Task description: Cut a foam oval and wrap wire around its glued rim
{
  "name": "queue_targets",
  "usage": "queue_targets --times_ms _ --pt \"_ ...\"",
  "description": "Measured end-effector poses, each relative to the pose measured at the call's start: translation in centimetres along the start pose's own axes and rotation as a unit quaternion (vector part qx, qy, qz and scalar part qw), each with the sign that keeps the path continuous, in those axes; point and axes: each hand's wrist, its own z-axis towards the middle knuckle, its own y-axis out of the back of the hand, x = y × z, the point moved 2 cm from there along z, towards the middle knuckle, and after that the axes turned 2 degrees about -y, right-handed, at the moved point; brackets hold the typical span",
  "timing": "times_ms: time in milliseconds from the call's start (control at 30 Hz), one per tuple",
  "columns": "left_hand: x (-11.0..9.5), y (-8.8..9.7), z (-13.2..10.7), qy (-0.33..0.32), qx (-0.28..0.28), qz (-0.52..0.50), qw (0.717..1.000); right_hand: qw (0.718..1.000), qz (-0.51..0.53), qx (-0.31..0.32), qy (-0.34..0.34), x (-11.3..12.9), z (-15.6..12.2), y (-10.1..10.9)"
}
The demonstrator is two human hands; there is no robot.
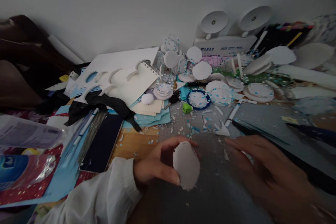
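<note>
My left hand (pixel 162 162) grips a white disc (pixel 186 166) with a ragged rim, tilted up, thumb on its near side and fingers behind. To its right, my right hand (pixel 265 168) hovers over the grey mat (pixel 210 196), blurred, with the fingers stretched and apart and nothing visible in them. Just beyond that hand lies a white pen-like stick (pixel 233 113) beside a white paper scrap (pixel 223 129). Small blue and white bits are scattered on the mat past the held disc.
Several white discs with blue specks (pixel 220 92) crowd the back. White cut-out sheets (pixel 126 80), black cloth (pixel 112 103) and a dark phone (pixel 102 143) lie left. Plastic packages (pixel 28 164) are far left. A white box (pixel 225 43) stands by the wall; a long black object (pixel 296 157) lies right.
</note>
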Motion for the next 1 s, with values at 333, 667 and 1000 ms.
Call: queue_targets --times_ms 333,667,1000 --pt "0.2 -0.8 -0.2 0.074 0.054 0.041 0.995 0.949 0.259 0.116 -0.134 0.7 0.5 -2.0" --pt "0.4 -1.0 -0.3 0.132 0.093 -0.046 0.986 0.981 0.084 0.044 -0.169 1.9 0.3 -1.0" --pt "0.7 -0.8 -0.1 0.131 0.115 -0.063 0.983 0.934 0.153 -0.008 -0.324 2.6 -0.4 -1.7"
